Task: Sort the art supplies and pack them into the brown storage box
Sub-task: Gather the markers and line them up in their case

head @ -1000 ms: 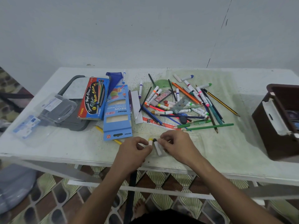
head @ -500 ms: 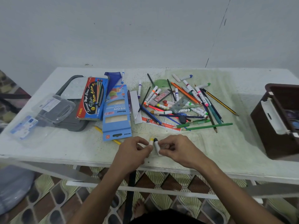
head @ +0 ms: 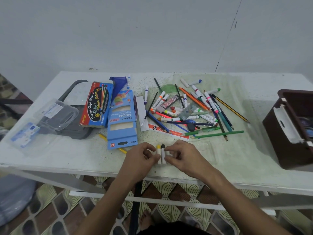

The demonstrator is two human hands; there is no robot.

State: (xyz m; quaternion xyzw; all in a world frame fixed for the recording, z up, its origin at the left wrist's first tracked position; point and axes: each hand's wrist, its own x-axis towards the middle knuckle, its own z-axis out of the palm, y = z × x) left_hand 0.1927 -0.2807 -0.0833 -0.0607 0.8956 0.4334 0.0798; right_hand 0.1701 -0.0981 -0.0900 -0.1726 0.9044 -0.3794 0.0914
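Early stage. Left hand [head: 141, 157] and right hand [head: 182, 156] pinch two short markers [head: 161, 154] together at the table [head: 67, 158] edge. Main pile [head: 191, 111] unsorted mid-table. Brown box [head: 288, 133] sits far right, contents barely visible.

A white surface [head: 67, 158] with a greenish stained patch stands against a pale grey wall [head: 152, 31]; below its front edge lies a patterned tile floor [head: 169, 187], a bluish bundle [head: 13, 195] at lower left
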